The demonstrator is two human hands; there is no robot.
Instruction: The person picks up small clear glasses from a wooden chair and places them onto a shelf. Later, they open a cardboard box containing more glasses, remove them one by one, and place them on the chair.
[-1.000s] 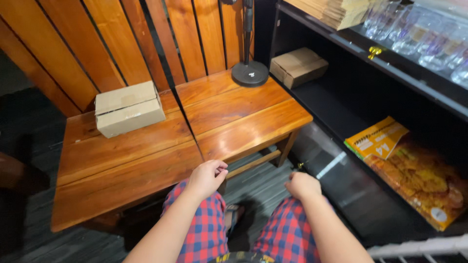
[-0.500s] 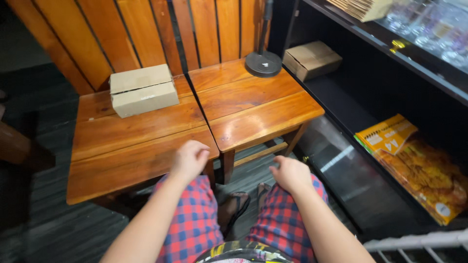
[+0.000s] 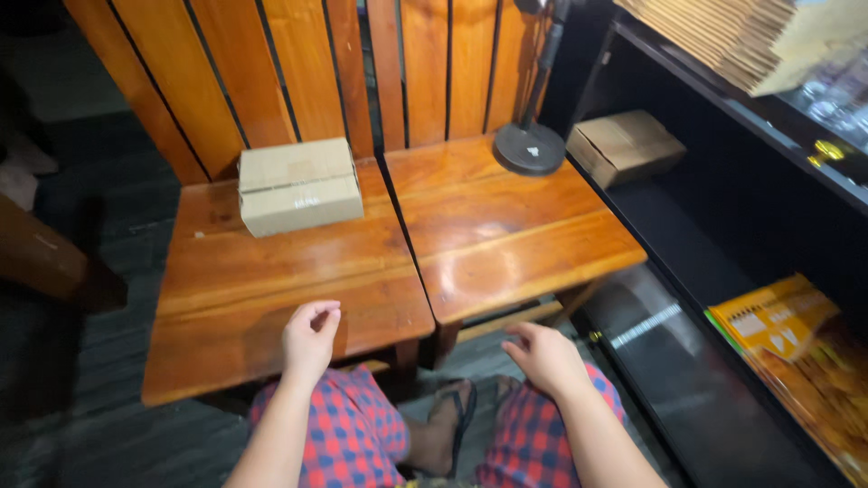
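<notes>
One cardboard box (image 3: 300, 185) lies at the far end of the left wooden surface (image 3: 226, 307), well apart from both hands; left hand (image 3: 309, 339) rests at the near edge, grip loosely curled, holding nothing; right hand (image 3: 545, 357) sits on the checked knee, fingers relaxed, grip empty; lamp base (image 3: 529, 148) stands on the right surface (image 3: 515, 235).

A closed tan cardboard box (image 3: 300, 185) sits at the back of the left wooden table (image 3: 226, 298), a strip of tape running along its top. To the right, a second, darker brown cardboard box (image 3: 626, 146) lies on the black shelf (image 3: 687, 244), just beside the lamp base (image 3: 529, 148). Lower right, glossy orange-yellow snack packets (image 3: 796, 348) lie flat on the lower shelf. Top right, a stack of flat tan cardboard sheets (image 3: 732, 36).
</notes>
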